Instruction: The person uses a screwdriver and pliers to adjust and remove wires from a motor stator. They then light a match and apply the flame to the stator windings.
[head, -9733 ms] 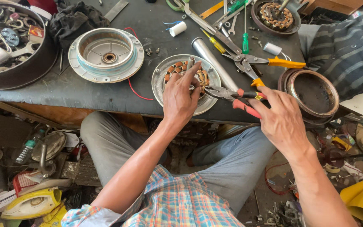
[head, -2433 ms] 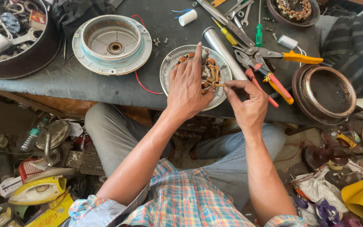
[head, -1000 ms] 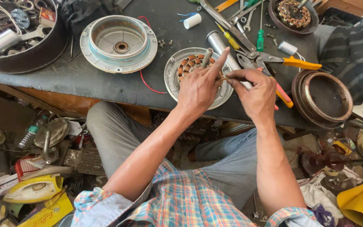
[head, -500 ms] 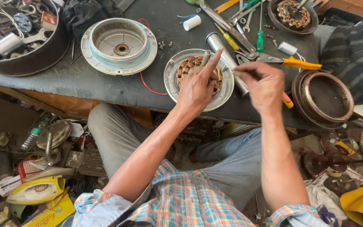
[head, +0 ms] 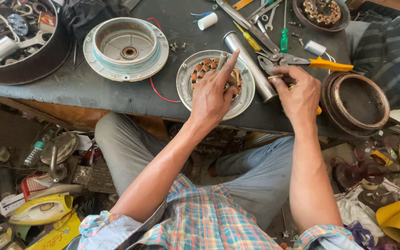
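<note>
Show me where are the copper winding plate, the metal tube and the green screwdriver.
copper winding plate (head: 188, 88), head view, on its bare left metal rim.
metal tube (head: 248, 65), head view, middle of its shiny body.
green screwdriver (head: 284, 40), head view, on its green handle.

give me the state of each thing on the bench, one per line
left hand: resting on the winding
copper winding: seated in round metal housing
right hand: closed on a tool I cannot make out
empty housing: open side up
orange-handled pliers: lying flat
</note>
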